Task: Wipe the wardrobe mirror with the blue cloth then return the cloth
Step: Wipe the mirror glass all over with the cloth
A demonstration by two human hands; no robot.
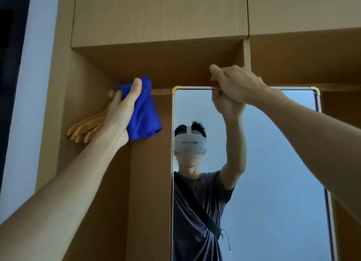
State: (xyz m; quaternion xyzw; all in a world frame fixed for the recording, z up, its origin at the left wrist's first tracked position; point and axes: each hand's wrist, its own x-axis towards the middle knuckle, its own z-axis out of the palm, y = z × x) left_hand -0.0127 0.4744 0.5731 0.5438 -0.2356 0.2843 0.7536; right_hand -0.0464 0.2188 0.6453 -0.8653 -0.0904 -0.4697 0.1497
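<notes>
My left hand (119, 114) is raised to the left of the wardrobe mirror (273, 173), closed around the bunched blue cloth (143, 114). My thumb lies across the front of the cloth near its top and my fingers wrap behind it, so most of the fabric hangs down to the right of my palm. The cloth is off the glass, clear of the mirror's left edge, and sits in front of the wooden hanging rail (162, 91) that runs out from behind the mirror's upper left corner. Behind my wrist, further left of the mirror, a bunch of wooden coat hangers (86, 127) slants down from that rail.

My right hand (236, 83) is at the mirror's top edge, fingers curled over the thin frame and thumb up above it, gripping the rim near the middle of the top. Its reflection meets it just below in the glass. The mirror stands inside the open wardrobe (156, 61), under the cupboard box that overhangs it, with brass-coloured caps on its two upper corners. In the glass I see my torso in a dark T-shirt with a strap across the chest.
</notes>
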